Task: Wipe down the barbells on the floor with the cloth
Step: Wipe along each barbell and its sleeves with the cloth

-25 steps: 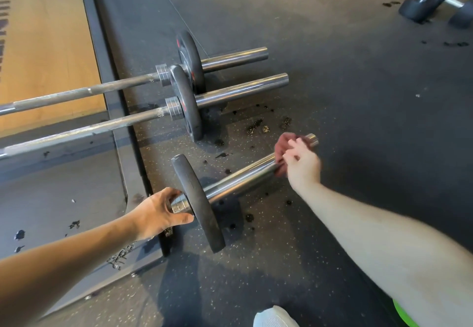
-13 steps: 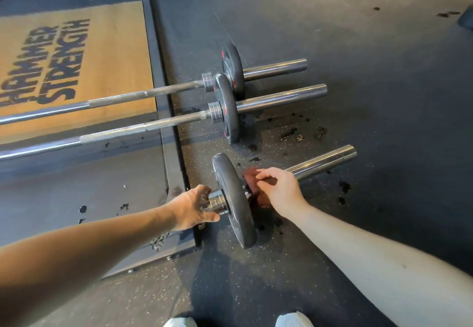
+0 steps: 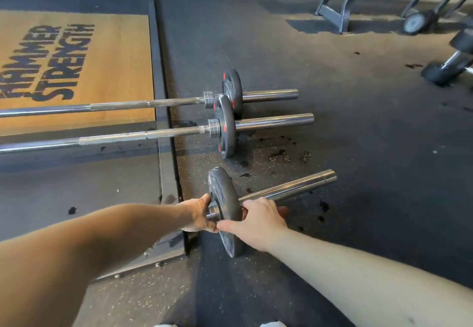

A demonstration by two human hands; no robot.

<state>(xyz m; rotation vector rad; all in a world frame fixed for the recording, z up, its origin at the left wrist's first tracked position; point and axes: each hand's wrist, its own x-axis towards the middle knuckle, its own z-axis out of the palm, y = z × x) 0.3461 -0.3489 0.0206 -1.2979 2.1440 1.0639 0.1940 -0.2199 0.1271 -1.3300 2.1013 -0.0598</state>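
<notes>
Hands meet at the nearest barbell (image 3: 294, 187), which lies on the dark floor (image 3: 345, 147). The left hand (image 3: 198, 215) grips its collar on one side of the plate (image 3: 225, 198). The right hand (image 3: 258, 221) curls over the sleeve on the other side and holds the reddish cloth (image 3: 283, 210), mostly hidden. Beyond lie a second barbell (image 3: 273, 121) and a third barbell (image 3: 268, 95), both crossing the platform (image 3: 102, 76) edge.

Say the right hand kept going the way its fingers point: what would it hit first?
Probably the weight plate on the nearest barbell: the right hand, with the cloth under it, points left along the bar and seems to touch the plate. The left hand is just beyond.
</notes>
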